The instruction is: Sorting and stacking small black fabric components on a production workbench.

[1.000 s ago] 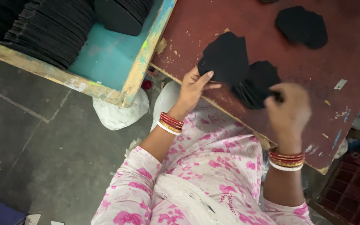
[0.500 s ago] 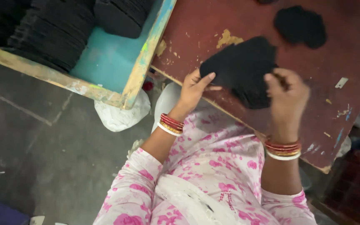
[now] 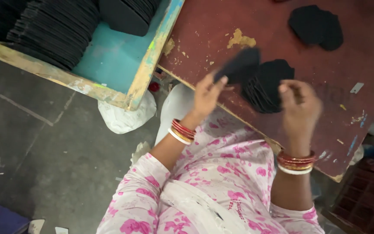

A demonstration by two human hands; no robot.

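Observation:
My left hand (image 3: 207, 93) grips a flat black cut piece (image 3: 239, 65), tilted and blurred with motion, above the near edge of the dark red table (image 3: 221, 26). My right hand (image 3: 299, 108) hovers with fingers curled beside a stack of black pieces (image 3: 267, 86) on the table; whether it touches the stack I cannot tell. Both wrists carry red bangles, and I wear pink flowered clothing.
A second small pile of black pieces (image 3: 317, 27) lies at the table's far right. To the left stands a turquoise wooden tray (image 3: 109, 60) holding large rows of black pieces (image 3: 48, 30). A white bag (image 3: 124, 117) sits on the grey floor below it.
The left hand has peeled one black piece off the stack and swung it up to the left. The right hand has let go and drawn back toward me.

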